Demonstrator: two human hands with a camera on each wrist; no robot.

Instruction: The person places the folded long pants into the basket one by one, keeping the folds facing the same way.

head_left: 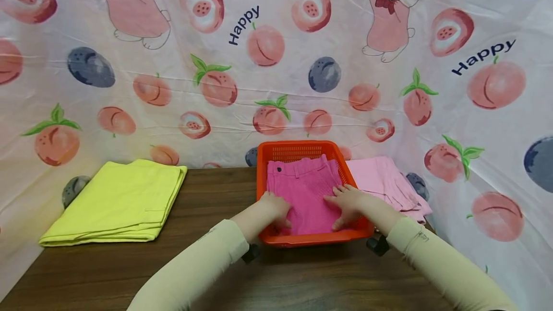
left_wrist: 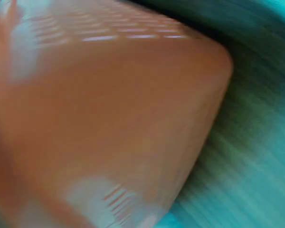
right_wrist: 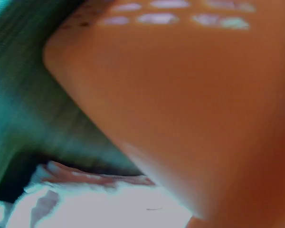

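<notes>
A folded magenta pair of pants (head_left: pixel 304 181), its waistband button and belt loop showing, lies in an orange-red plastic basket (head_left: pixel 298 240). My left hand (head_left: pixel 276 207) rests on the left side of the pants, inside the basket's near left corner. On the right side, my right hand (head_left: pixel 347 203) touches the cloth with its fingers spread. Some left fingertips are hidden. Both wrist views show mostly the basket's outer wall (left_wrist: pixel 114 109), blurred, and neither hand can be made out there.
At the left of the dark wooden table (head_left: pixel 207 263) lies a folded yellow garment (head_left: pixel 116 200). A folded light pink garment (head_left: pixel 380 176) sits right of the basket, partly behind it. A peach-printed cloth (head_left: pixel 276 85) hangs behind and along the sides.
</notes>
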